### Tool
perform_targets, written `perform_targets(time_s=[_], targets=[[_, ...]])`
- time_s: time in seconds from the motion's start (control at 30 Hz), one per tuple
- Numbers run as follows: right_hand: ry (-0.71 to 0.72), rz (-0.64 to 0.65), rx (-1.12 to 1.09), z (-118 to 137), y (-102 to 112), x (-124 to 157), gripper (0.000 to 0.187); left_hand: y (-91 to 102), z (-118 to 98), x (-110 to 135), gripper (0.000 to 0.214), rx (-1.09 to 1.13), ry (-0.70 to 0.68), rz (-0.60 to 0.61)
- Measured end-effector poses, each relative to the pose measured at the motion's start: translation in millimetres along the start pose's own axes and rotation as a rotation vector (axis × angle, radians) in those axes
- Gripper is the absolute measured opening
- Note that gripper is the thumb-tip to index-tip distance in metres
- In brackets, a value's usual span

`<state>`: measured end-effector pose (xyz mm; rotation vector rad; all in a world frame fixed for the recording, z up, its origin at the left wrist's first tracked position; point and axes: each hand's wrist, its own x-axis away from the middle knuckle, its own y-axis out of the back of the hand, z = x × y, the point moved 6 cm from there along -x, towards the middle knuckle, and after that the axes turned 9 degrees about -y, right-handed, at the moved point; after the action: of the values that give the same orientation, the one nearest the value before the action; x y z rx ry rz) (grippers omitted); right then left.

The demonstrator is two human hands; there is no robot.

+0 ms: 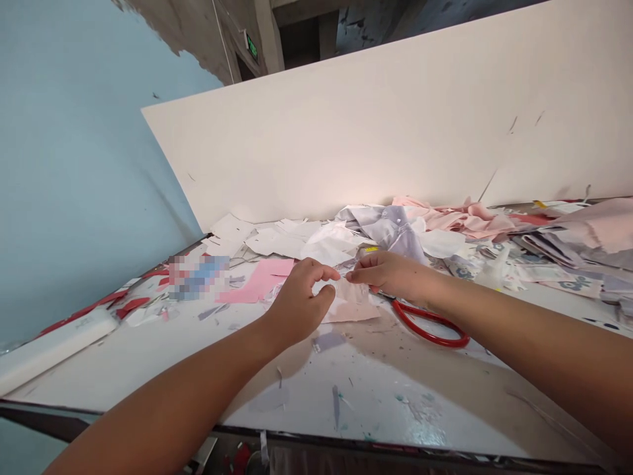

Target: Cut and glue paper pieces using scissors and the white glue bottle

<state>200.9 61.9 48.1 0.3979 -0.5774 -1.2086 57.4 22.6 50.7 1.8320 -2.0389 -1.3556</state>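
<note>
Pinching a small pale-pink fabric scrap point(349, 300) between them, the left hand point(297, 303) and the right hand point(388, 274) met near the middle of the table point(376, 389), fingertips closed on the scrap's upper edge while its lower part lay on the worn white surface. Red-handled scissors point(430, 324) rested just beside the right wrist, partly under the hand. A brighter pink piece point(257, 280) lay toward the left edge, and heaped offcuts point(459, 227) ran along the far edge against an upright white board point(395, 112). Handling this well seemed to call for a light, even pinch from both sides, keeping the thin cloth taut and flat so it would not crease or slip.
</note>
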Motion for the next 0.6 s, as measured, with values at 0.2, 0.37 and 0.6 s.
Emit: perform_targets(time_s=[0.2, 0.37, 0.6], targets=[[0.014, -0.009, -0.016, 0.6, -14.2, -0.3, 0.028, -4.4, 2.2, -1.7, 0.017, -0.012, 0.016, 0.058], [0.026, -0.009, -0.018, -1.6, -18.4, -2.8, 0.03, -4.6, 3.4, -3.0, 0.017, -0.029, 0.026, 0.055], [0.006, -0.051, -0.029, -1.0, -15.0, -0.7, 0.026, 0.8, 2.6, -1.9, 0.016, -0.029, -0.007, -0.012]])
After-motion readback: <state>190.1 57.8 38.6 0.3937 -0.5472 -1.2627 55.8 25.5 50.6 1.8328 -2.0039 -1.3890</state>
